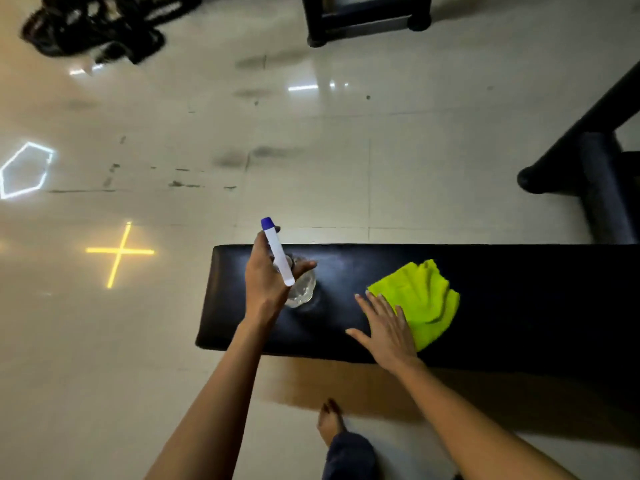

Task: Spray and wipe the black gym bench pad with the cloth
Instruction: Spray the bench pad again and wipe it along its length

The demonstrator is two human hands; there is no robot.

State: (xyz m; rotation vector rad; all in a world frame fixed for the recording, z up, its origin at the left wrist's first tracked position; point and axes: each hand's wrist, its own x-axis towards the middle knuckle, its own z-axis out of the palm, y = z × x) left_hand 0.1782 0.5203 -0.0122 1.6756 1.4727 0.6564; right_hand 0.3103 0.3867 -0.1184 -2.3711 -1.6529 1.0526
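Note:
The black gym bench pad (519, 299) runs from centre to the right edge. My left hand (266, 282) grips a clear spray bottle (301, 289) with a white trigger head and blue nozzle, held over the pad's left end. A bright yellow-green cloth (426, 299) lies crumpled on the pad. My right hand (384, 323) lies flat with fingers spread on the pad, touching the cloth's left edge.
Glossy tiled floor (311, 150) surrounds the bench. Black equipment legs (588, 168) stand at the right, a black frame (363, 22) at the top, and a black tangled heap (93, 26) at top left. My bare foot (330, 420) is below the bench.

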